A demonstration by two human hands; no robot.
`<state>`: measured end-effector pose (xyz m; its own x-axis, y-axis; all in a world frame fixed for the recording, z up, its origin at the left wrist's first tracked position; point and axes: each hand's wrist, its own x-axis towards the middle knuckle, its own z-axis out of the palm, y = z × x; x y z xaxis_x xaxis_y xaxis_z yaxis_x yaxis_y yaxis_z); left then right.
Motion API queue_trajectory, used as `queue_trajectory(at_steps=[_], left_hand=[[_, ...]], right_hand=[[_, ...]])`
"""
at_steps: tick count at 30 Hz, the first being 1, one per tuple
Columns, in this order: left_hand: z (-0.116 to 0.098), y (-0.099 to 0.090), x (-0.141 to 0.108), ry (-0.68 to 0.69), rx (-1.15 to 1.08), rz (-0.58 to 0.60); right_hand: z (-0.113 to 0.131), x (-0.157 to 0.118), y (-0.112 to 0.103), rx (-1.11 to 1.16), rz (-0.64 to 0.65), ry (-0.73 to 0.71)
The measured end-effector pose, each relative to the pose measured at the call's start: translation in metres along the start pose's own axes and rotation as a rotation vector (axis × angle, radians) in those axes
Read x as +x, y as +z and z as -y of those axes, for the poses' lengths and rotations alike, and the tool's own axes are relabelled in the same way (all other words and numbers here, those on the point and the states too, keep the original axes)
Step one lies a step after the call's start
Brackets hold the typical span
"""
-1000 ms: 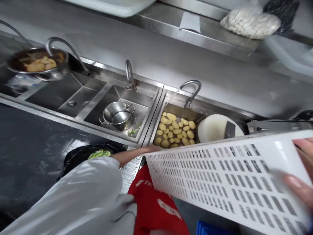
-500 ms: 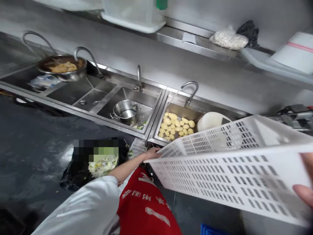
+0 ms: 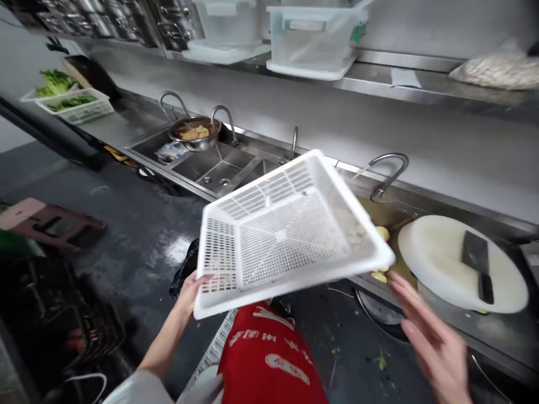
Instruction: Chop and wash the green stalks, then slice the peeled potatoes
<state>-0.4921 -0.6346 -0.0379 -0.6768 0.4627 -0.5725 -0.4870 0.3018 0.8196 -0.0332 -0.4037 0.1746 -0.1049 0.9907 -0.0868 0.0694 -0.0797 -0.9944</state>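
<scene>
A white perforated plastic basket (image 3: 290, 241) is tilted in front of me, its inside facing my view. My left hand (image 3: 191, 292) grips its lower left rim, thumb over the edge. Just off the basket's right corner is my right hand (image 3: 433, 336), fingers extended and holding nothing, somewhat blurred. Yellow peeled potatoes (image 3: 382, 233) show partly behind that corner, in the sink under a curved tap (image 3: 391, 160); the basket hides the others.
A round white board (image 3: 446, 252) with a cleaver (image 3: 475, 255) lies at the right. A metal bowl (image 3: 202, 143) sits over the far sinks. Clear bins (image 3: 311, 42) line the shelf. A pink stool (image 3: 46, 216) stands left on the floor.
The basket has swung left and tipped so its inside shows. My right hand has come off it. The view has shifted left, bringing in greens and a stool.
</scene>
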Motion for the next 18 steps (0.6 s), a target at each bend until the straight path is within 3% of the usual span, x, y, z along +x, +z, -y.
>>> queue_trajectory(at_steps=[3,6,9,12,18], left_hand=[[-0.014,-0.037,0.033,0.068,-0.013,-0.192],[-0.043,-0.034,0.091,0.116,-0.066,-0.365],[-0.074,-0.009,0.154,0.189,-0.227,-0.478],[-0.101,0.025,0.213,0.233,-0.302,-0.434],[-0.137,0.102,0.299,0.19,-0.297,-0.22]], right_hand=[[-0.072,0.001,0.055,0.072,0.12,0.021],[-0.146,-0.005,0.103,-0.021,0.218,0.116],[-0.203,-0.023,0.137,-0.114,0.294,0.226],[-0.243,-0.048,0.15,-0.195,0.26,0.329],[-0.294,-0.118,0.123,-0.425,-0.012,0.533]])
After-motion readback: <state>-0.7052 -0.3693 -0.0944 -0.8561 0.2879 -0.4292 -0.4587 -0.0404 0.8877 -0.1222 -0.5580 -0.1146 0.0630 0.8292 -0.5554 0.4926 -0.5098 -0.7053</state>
